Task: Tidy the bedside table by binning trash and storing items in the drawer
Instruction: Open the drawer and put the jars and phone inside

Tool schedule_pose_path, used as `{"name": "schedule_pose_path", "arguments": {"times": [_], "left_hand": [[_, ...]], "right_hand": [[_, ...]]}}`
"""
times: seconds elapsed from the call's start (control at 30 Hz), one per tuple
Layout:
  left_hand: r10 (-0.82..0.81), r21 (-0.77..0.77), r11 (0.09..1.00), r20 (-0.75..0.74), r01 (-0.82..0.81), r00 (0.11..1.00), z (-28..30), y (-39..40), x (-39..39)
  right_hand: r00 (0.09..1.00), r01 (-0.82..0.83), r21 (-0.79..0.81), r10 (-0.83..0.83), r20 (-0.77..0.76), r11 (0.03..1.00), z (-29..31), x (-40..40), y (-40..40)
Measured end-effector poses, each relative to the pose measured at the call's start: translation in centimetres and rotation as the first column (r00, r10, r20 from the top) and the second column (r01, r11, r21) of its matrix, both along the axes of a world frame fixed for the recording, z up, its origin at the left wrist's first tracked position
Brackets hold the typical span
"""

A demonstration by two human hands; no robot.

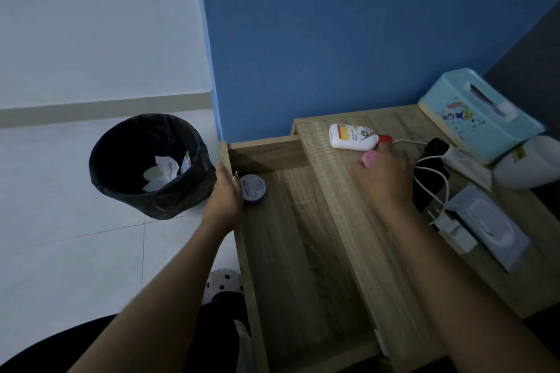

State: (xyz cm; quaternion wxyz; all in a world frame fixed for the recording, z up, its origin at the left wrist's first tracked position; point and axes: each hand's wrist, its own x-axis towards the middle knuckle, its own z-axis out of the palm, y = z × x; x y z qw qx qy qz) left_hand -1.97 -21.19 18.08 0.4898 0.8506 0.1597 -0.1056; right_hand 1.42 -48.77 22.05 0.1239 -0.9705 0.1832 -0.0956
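Observation:
The bedside table's drawer (pixel 303 251) stands pulled out, its wooden floor mostly bare. My left hand (pixel 225 191) reaches over the drawer's left wall and grips a round purple jar (pixel 254 188) in the far left corner. My right hand (pixel 386 174) rests on the tabletop (pixel 342 191) with a small pink item (pixel 370 158) pinched in its fingers. Its fingertips touch the red cap of a white bottle (pixel 353 138) lying on its side. A black-lined bin (pixel 121 191) on the floor to the left holds crumpled white tissues (pixel 163 168).
On the tabletop to the right lie a teal tissue box (pixel 481 115), a black item (pixel 430 182), a white charger with its cable (pixel 451 228), a pack of wipes (pixel 488 224) and a white rounded object (pixel 527 160). A blue wall stands behind.

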Motion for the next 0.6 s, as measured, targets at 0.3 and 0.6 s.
{"name": "schedule_pose_path", "arguments": {"times": [0.3, 0.6], "left_hand": [[-0.004, 0.023, 1.0, -0.002, 0.004, 1.0, 0.2, -0.1, -0.1], [0.007, 0.041, 0.999, -0.001, -0.007, 1.0, 0.1, -0.1, 0.0]], "right_hand": [[0.998, -0.032, -0.055, 0.035, 0.056, 0.998, 1.3, -1.2, 1.0], [0.872, -0.437, 0.187, 0.363, 0.327, 0.88, 0.9, -2.5, 9.1]]}}
